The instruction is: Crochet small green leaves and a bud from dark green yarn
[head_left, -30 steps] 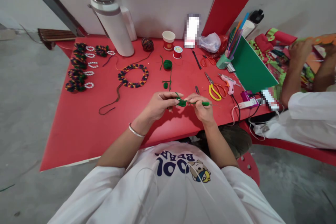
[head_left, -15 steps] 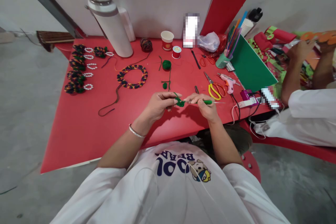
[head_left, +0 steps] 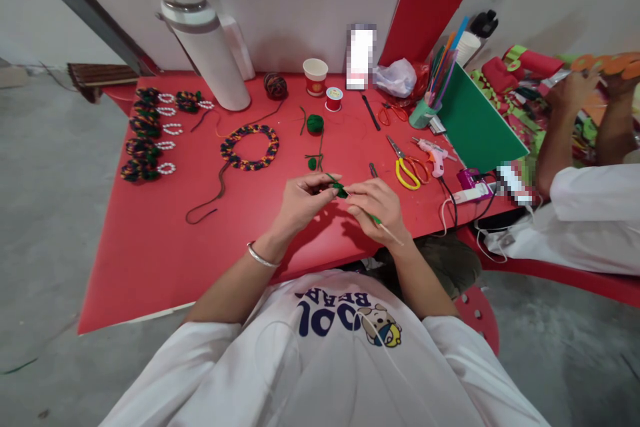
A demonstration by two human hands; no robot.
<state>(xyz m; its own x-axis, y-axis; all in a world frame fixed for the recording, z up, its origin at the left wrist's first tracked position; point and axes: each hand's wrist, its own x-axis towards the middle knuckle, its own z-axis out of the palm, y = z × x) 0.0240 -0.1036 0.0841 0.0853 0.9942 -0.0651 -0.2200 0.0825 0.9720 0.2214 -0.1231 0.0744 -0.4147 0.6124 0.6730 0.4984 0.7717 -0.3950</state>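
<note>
Between thumb and fingers, my left hand (head_left: pixel 304 203) pinches a small piece of green crochet (head_left: pixel 340 191). My right hand (head_left: pixel 380 210) is closed round a crochet hook (head_left: pixel 376 219) with a green grip; its rear end slants down toward the wrist. The hook's front end meets the crochet, though the fingers partly cover the tip. Just beyond my hands lie a tiny green yarn bundle (head_left: pixel 313 163) and a green yarn ball (head_left: pixel 315 123), with a strand running down from the ball toward my hands.
A multicoloured crocheted ring (head_left: pixel 250 147) lies at left, near dark yarn bundles with bead loops (head_left: pixel 167 168). A tall white flask (head_left: pixel 213 57) stands behind. Yellow-and-orange scissors (head_left: pixel 407 172), a pink glue gun (head_left: pixel 436 155) and a pen cup (head_left: pixel 424 113) are right. Another person's hands (head_left: pixel 575 90) work beyond the green board (head_left: pixel 480 123).
My right hand has turned, swinging the hook from nearly level to slanting down toward my right wrist. The green crochet has tilted slightly in my left fingers.
</note>
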